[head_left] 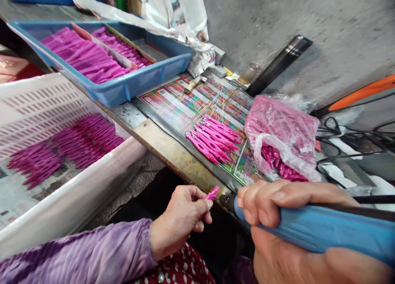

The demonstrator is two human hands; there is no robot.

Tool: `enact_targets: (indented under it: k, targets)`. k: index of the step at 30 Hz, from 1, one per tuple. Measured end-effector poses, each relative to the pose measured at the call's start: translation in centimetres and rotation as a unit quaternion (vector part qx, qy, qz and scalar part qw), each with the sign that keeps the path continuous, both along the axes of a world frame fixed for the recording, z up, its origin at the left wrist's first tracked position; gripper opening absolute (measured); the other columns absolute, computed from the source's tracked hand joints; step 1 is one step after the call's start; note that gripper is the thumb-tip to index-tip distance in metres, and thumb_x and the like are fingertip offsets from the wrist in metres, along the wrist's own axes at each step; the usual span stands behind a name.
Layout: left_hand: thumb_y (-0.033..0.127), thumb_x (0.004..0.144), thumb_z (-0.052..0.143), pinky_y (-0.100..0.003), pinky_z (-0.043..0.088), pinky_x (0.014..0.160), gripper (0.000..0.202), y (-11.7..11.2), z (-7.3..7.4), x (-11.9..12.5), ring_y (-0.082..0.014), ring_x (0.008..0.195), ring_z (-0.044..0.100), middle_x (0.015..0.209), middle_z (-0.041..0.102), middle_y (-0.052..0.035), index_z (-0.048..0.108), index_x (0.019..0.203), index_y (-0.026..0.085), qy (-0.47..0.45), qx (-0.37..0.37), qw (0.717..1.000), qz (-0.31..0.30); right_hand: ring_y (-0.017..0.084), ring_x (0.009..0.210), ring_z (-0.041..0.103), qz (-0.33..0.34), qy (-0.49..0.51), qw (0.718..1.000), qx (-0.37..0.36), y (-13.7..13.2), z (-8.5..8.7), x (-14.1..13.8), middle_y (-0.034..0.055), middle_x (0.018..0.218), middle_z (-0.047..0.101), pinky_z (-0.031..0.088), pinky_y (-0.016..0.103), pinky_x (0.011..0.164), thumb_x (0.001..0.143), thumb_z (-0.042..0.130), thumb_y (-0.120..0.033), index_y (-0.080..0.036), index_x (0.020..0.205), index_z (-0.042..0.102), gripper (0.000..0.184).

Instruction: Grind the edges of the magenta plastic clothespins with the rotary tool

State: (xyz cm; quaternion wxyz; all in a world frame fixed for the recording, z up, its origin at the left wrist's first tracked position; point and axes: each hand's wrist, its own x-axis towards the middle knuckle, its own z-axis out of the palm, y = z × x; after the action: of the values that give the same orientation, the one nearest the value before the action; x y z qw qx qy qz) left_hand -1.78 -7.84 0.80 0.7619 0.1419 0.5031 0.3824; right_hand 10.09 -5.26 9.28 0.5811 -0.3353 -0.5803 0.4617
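Note:
My left hand (pixel 182 216) pinches a small glossy pink plastic piece (pixel 212 192) between thumb and fingertips, and its pointed end sticks out toward the table. Most of that piece is hidden inside the fingers. Wrapped round the body of a blue electric screwdriver (pixel 321 228) is my right hand (pixel 284 206). The screwdriver's black nose (pixel 227 202) points left, close beside the pink piece; whether its bit touches the piece I cannot tell. Just beyond both hands, a row of slim pink pieces (pixel 212 138) with oval openings and small metal dots lies on a printed mat (pixel 175 107).
A blue tray (pixel 123 91) with cardboard dividers holds pink parts at the far left. Below it, a white basket (pixel 37 107) contains more pink pieces. A plastic bag (pixel 280 123) of pink parts stands right, near black cables (pixel 342 140). A small hammer (pixel 194 84) lies behind.

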Motion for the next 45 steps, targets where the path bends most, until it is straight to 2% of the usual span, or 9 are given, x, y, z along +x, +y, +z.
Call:
enact_targets:
  k: [5,8,14,20,25,32,37,41,45]
  targets:
    - [0.012,0.089,0.064,-0.018,0.021,0.041,0.015,-0.1,0.0,0.0,-0.0039,0.037,0.039,0.051,0.059,0.003,0.057,0.076,0.016,-0.005,0.001,1.0,0.002,0.012,0.049,0.052,-0.093,-0.002,0.996,0.011,-0.5,-0.1,-1.4,-0.0049,0.057,0.053,0.047,0.031,0.055,0.087,0.068,-0.076,-0.02,0.072,0.063,0.058]
    - [0.011,0.09,0.062,-0.018,0.02,0.041,0.015,-0.1,0.0,0.0,-0.0042,0.037,0.04,0.051,0.059,0.003,0.057,0.077,0.016,-0.005,0.004,1.0,0.001,0.011,0.047,0.051,-0.111,-0.006,0.994,0.02,-0.5,-0.3,-1.3,-0.0053,0.056,0.052,0.046,0.031,0.055,0.087,0.068,-0.076,-0.02,0.07,0.061,0.059]
    - [0.014,0.091,0.065,-0.018,0.017,0.041,0.018,0.0,-0.1,0.0,-0.0033,0.035,0.036,0.051,0.059,0.0036,0.056,0.076,0.017,-0.002,0.009,1.0,-0.008,0.016,0.056,0.059,0.004,-0.011,0.999,0.042,-0.6,-0.3,0.4,-0.003,0.064,0.062,0.052,0.036,0.062,0.091,0.072,-0.052,-0.024,0.09,0.072,0.027]
    - [0.014,0.094,0.064,-0.018,0.018,0.041,0.016,-0.1,-0.1,-0.1,-0.0035,0.035,0.037,0.052,0.06,0.0037,0.057,0.079,0.016,0.006,0.002,1.0,-0.012,0.019,0.064,0.064,0.097,-0.04,0.993,0.051,0.3,-0.7,1.5,-0.0013,0.073,0.068,0.056,0.04,0.072,0.095,0.07,-0.046,-0.025,0.102,0.074,0.022]
    - [0.01,0.094,0.061,-0.018,0.02,0.041,0.02,0.0,0.3,-0.1,-0.0032,0.036,0.036,0.05,0.058,0.004,0.057,0.076,0.016,-0.004,0.001,1.0,-0.009,0.019,0.062,0.061,0.03,-0.02,0.999,0.033,-0.1,-0.9,1.1,-0.0019,0.072,0.063,0.055,0.042,0.072,0.095,0.069,-0.05,-0.026,0.101,0.072,0.025]
    - [0.01,0.096,0.06,-0.018,0.02,0.042,0.022,0.1,0.4,-0.2,-0.0034,0.036,0.036,0.05,0.058,0.0037,0.056,0.075,0.016,0.001,0.001,1.0,-0.013,0.018,0.056,0.059,0.009,-0.009,1.0,0.016,0.0,-0.4,-0.3,-0.0019,0.065,0.062,0.053,0.038,0.063,0.09,0.074,-0.055,-0.026,0.092,0.072,0.029]
    - [0.009,0.098,0.059,-0.018,0.021,0.042,0.023,0.0,0.6,-0.2,-0.0034,0.037,0.037,0.05,0.057,0.0049,0.056,0.076,0.016,0.03,-0.003,0.999,-0.016,0.015,0.05,0.055,-0.009,-0.017,1.0,0.021,0.7,-0.5,-1.5,-0.003,0.059,0.057,0.048,0.034,0.054,0.094,0.067,-0.066,-0.026,0.083,0.071,0.042]
    - [0.01,0.099,0.059,-0.018,0.021,0.042,0.024,0.0,0.8,-0.2,-0.0037,0.037,0.038,0.05,0.057,0.005,0.056,0.076,0.016,0.03,-0.002,0.999,-0.014,0.014,0.047,0.052,-0.062,-0.028,0.998,0.012,0.7,-0.5,-2.3,-0.0033,0.055,0.053,0.045,0.032,0.051,0.081,0.07,-0.081,-0.022,0.07,0.062,0.061]
    - [0.009,0.097,0.06,-0.017,0.021,0.041,0.025,0.1,0.9,-0.3,-0.0033,0.035,0.037,0.048,0.056,0.0053,0.055,0.074,0.016,0.027,-0.002,1.0,-0.014,0.013,0.045,0.05,-0.086,-0.012,0.996,-0.005,0.3,-0.4,-2.3,-0.0042,0.054,0.052,0.044,0.032,0.049,0.071,0.072,-0.089,-0.021,0.071,0.062,0.068]
